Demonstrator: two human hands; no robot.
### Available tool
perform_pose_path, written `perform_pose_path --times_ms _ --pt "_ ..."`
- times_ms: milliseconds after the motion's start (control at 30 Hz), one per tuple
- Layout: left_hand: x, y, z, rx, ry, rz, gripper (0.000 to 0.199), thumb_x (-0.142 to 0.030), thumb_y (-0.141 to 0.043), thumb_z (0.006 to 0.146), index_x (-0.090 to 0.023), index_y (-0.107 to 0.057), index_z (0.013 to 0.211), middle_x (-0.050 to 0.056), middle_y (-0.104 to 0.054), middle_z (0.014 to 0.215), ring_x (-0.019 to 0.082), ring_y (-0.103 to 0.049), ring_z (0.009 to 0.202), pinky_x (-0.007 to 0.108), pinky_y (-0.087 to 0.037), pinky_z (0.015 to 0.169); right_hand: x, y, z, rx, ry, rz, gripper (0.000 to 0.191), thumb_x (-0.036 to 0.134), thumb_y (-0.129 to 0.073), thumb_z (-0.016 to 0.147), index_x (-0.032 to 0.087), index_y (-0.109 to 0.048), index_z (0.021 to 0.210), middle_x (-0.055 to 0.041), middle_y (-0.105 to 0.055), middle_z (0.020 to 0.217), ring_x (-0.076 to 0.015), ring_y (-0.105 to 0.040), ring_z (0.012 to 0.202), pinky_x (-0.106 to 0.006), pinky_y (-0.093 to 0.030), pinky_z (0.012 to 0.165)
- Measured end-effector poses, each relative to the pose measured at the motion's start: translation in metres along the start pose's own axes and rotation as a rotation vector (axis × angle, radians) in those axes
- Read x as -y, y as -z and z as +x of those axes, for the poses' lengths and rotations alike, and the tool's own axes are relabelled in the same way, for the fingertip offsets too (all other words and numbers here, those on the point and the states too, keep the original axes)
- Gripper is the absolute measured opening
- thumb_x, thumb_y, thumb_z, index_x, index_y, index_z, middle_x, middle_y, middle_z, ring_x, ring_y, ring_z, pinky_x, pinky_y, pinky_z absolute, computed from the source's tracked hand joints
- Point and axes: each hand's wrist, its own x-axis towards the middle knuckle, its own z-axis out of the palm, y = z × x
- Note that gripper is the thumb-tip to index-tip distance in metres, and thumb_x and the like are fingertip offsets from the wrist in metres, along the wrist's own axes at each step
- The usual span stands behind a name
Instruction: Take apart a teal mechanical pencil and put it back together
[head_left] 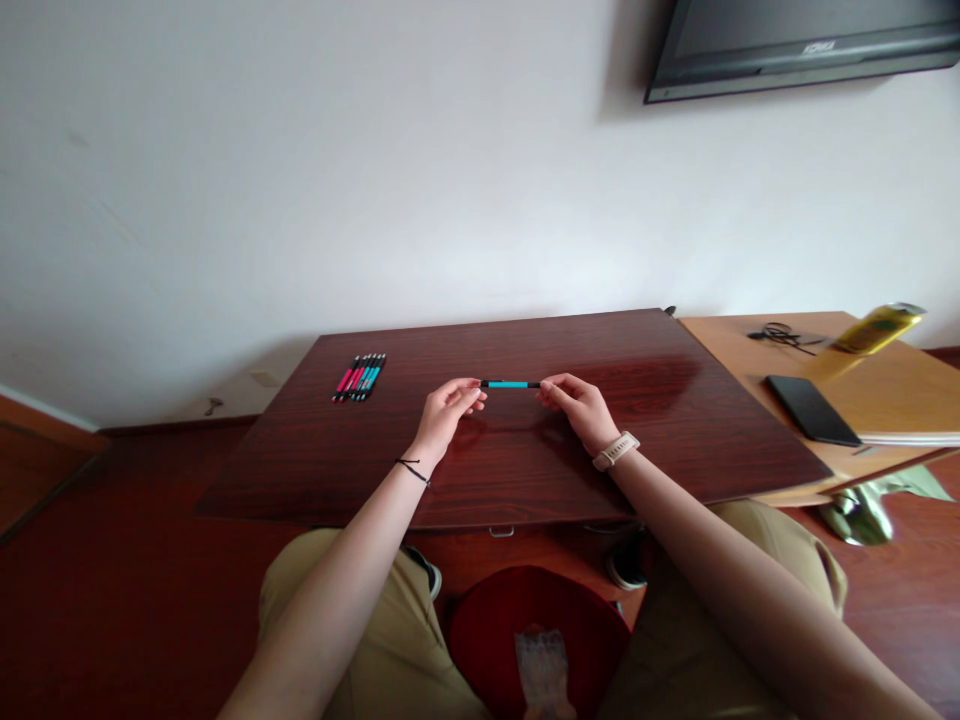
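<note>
A blue pen with black ends [510, 384] is held level above the dark wooden table [480, 490]. My left hand [448, 412] pinches its left end between thumb and fingertips. At its right end, my right hand [579, 405] grips the other black tip the same way. Over on the table's left side, several pink and blue pens [360, 378] lie side by side in a row.
A lighter wooden table [900, 400] adjoins on the right, bearing a black phone-like slab [812, 408], a coiled black cable [780, 335] and a yellow can [877, 330]. Below, between my knees, is a red round seat [487, 620] with a clear plastic bag [541, 665]. A television [810, 50] hangs above.
</note>
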Motion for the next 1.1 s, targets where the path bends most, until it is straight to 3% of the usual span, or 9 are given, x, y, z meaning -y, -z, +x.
perform_pose_path --times_ms 200,367,600,767,933,1100 --pt "0.0012 0.0 -0.0005 0.008 0.0 0.009 0.045 -0.055 -0.08 0.089 -0.016 -0.077 0.111 0.012 -0.081 0.099 0.021 -0.075 0.086 0.032 -0.054 0.077 -0.0031 0.0003 0.002 0.0 0.013 0.019 0.047 0.06 -0.085 0.082 0.022 -0.078 0.107 -0.0047 -0.078 0.091 -0.0217 -0.07 0.083 -0.036 -0.057 0.08" --pt "0.0013 -0.0002 -0.0005 0.011 -0.001 0.0 0.04 -0.051 -0.082 0.087 -0.016 -0.076 0.107 0.011 -0.081 0.099 0.021 -0.075 0.088 0.032 -0.054 0.078 -0.0051 0.0005 0.0026 0.001 -0.01 0.025 0.042 0.057 -0.085 0.084 0.021 -0.079 0.104 -0.0054 -0.078 0.09 -0.0221 -0.07 0.083 -0.036 -0.056 0.081" --pt "0.0021 -0.0002 0.0001 0.015 0.0 0.006 0.043 -0.052 -0.08 0.089 -0.016 -0.076 0.113 0.012 -0.081 0.101 0.021 -0.075 0.088 0.031 -0.054 0.078 -0.0038 0.0 0.0023 0.02 0.012 0.022 0.046 0.059 -0.085 0.082 0.023 -0.078 0.109 -0.0048 -0.078 0.091 -0.0226 -0.07 0.084 -0.036 -0.057 0.08" --pt "0.0028 -0.001 0.0 0.006 -0.001 -0.002 0.04 -0.05 -0.082 0.087 -0.016 -0.076 0.108 0.011 -0.081 0.098 0.021 -0.075 0.086 0.032 -0.055 0.078 -0.0056 0.0009 0.0026 0.017 -0.003 -0.02 0.044 0.063 -0.081 0.085 0.022 -0.078 0.099 -0.0058 -0.077 0.087 -0.0232 -0.07 0.083 -0.037 -0.057 0.08" --pt "0.0011 -0.0013 -0.0005 0.014 0.004 -0.003 0.042 -0.051 -0.081 0.088 -0.016 -0.077 0.11 0.012 -0.081 0.101 0.021 -0.074 0.087 0.033 -0.055 0.078 -0.0042 0.0004 0.0023 0.019 0.005 0.013 0.045 0.059 -0.087 0.081 0.023 -0.078 0.106 -0.0059 -0.079 0.094 -0.0233 -0.07 0.084 -0.037 -0.057 0.081" --pt "-0.0002 -0.0015 -0.0007 0.022 0.007 -0.002 0.041 -0.051 -0.082 0.088 -0.016 -0.078 0.108 0.012 -0.081 0.099 0.021 -0.074 0.087 0.034 -0.056 0.079 -0.0034 -0.0003 0.0016 0.029 -0.016 0.006 0.041 0.063 -0.08 0.088 0.022 -0.077 0.092 -0.0054 -0.077 0.086 -0.0221 -0.069 0.081 -0.036 -0.056 0.08"
